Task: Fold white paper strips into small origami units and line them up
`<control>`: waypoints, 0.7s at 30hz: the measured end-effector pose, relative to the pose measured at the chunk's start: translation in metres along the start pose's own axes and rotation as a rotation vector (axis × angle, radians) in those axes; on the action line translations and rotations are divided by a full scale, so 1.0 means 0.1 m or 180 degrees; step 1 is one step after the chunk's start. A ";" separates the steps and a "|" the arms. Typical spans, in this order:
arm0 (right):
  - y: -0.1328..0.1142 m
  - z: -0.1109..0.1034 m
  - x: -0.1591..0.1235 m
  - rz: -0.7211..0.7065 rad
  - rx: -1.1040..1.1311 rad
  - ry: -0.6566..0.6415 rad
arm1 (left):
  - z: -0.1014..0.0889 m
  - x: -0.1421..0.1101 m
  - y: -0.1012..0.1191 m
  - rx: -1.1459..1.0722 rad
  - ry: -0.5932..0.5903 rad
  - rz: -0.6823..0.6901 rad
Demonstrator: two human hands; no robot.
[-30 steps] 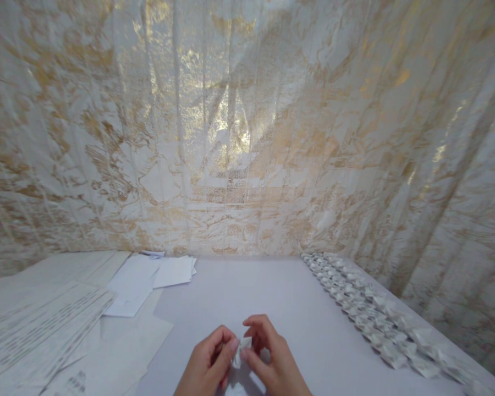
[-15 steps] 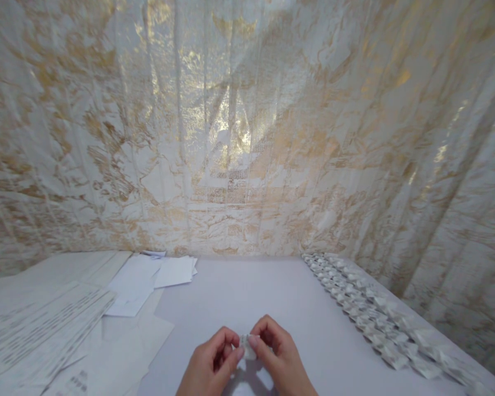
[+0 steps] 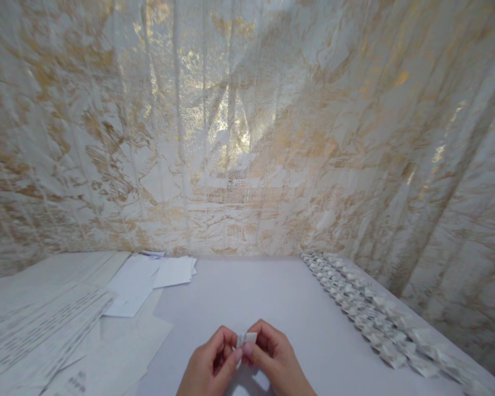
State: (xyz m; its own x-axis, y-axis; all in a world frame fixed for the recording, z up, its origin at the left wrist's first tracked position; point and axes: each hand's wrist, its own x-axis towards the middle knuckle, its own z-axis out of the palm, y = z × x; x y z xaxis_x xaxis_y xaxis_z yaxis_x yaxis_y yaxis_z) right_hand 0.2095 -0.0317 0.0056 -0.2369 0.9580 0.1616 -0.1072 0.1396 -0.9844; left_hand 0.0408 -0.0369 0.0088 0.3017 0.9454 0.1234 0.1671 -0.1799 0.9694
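Note:
A small folded piece of printed paper [image 3: 247, 337] is held up between my two hands, low in the middle of the view. My left hand [image 3: 215, 357] pinches its left side between thumb and fingers. On the other side, my right hand [image 3: 274, 355] grips it with the thumb in front and the curled index finger behind. The thumbs nearly meet at the paper's lower edge. Part of the paper is hidden by the fingertips. Beneath the hands is a pale table [image 3: 247, 291], with their shadow on it.
Several rows of small folded paper pieces [image 3: 367, 313] run along the table's right side. Printed sheets [image 3: 45, 330] overlap at the left, with white paper pieces [image 3: 173, 272] near the back. A white and gold patterned curtain [image 3: 239, 137] hangs behind the table.
My right thumb and fingers have shifted slightly left and down on the paper. The paper's upper right corner now shows above the right thumb. The left hand has barely moved.

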 end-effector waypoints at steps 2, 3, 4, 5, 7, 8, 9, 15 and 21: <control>-0.01 0.00 -0.01 -0.0114 -0.0124 0.0017 | -0.01 0.00 0.00 0.0021 -0.0010 -0.0030; -0.02 -0.01 -0.01 -0.0204 -0.0263 0.0085 | -0.01 0.00 0.00 0.0028 0.0026 -0.0012; -0.02 -0.02 -0.01 -0.0317 -0.0416 0.0174 | -0.01 0.00 0.01 0.0002 0.0102 0.0022; -0.03 -0.03 -0.01 -0.0452 -0.0550 0.0258 | 0.00 -0.01 0.02 -0.0076 0.0204 0.0056; -0.04 -0.05 -0.01 -0.0771 -0.0699 0.0347 | 0.03 -0.02 0.05 -0.0403 0.0367 0.0096; -0.05 -0.06 -0.02 -0.0942 -0.0727 0.0343 | 0.04 -0.03 0.05 -0.0618 0.0372 0.0067; -0.06 -0.07 -0.02 -0.1109 -0.0764 0.0329 | 0.06 -0.03 0.05 -0.0826 0.0316 -0.0002; -0.09 -0.09 -0.04 -0.1500 -0.1278 0.0292 | 0.09 0.03 -0.06 -0.1157 -0.0121 -0.0307; -0.09 -0.10 -0.04 -0.1565 -0.1501 0.0186 | 0.06 0.04 -0.08 -0.0984 0.0129 -0.0094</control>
State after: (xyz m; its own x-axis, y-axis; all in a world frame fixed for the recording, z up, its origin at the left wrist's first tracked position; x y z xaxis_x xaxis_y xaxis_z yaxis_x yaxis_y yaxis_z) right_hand 0.2207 -0.0339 0.0129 -0.2145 0.7654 0.6068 0.2461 0.6436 -0.7247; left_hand 0.0460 -0.0337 0.0005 0.2624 0.9601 0.0967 -0.1200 -0.0669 0.9905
